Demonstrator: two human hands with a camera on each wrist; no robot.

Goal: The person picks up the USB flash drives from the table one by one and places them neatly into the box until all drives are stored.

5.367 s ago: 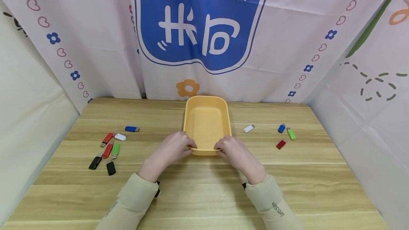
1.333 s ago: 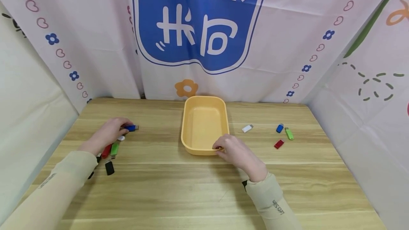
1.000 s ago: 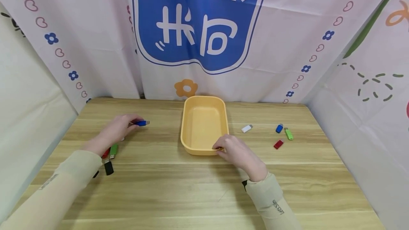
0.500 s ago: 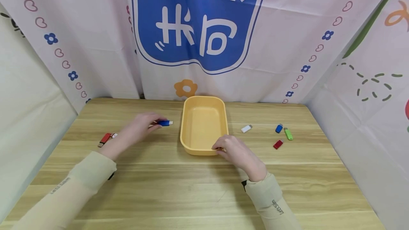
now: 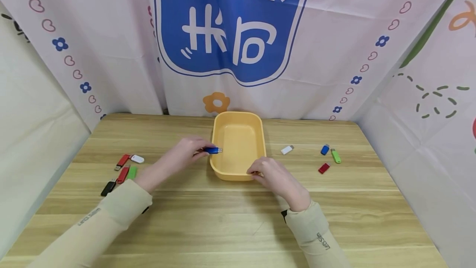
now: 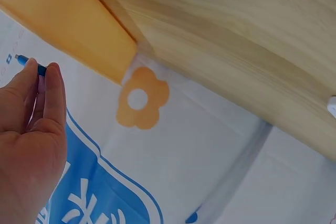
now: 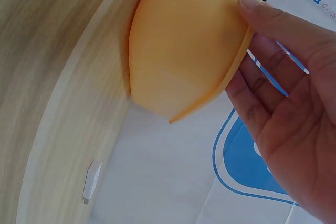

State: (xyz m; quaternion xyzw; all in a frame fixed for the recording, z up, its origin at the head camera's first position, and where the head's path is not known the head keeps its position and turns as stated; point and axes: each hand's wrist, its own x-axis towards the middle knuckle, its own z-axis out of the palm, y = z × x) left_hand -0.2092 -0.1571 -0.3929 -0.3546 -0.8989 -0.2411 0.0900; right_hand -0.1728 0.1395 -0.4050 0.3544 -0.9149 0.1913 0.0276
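Observation:
My left hand [image 5: 189,149] pinches a blue USB stick [image 5: 212,151] between thumb and fingertips, its metal plug pointing right. In the head view the stick overlaps the left rim of the yellow bin [image 5: 238,175]. The left wrist view shows the same blue USB stick [image 6: 31,64] held above the bin wall [image 6: 79,30]. With thumb outside and fingers over the rim, my right hand [image 5: 273,179] grips the bin's near right corner. In the right wrist view the thumb of my right hand [image 7: 294,72] lies against the outer wall.
On the left lie several USB sticks: red [image 5: 122,161], white [image 5: 137,159], another red [image 5: 123,175], green [image 5: 132,172] and black [image 5: 108,187]. Right of the bin are white [image 5: 287,149], blue [image 5: 325,149], green [image 5: 336,156] and dark red [image 5: 324,168] ones. A printed curtain [image 5: 305,53] hangs behind.
My left hand let go of the bin, picked up the blue USB stick from the left group and carried it right to the bin's left rim. My right hand stays on the bin.

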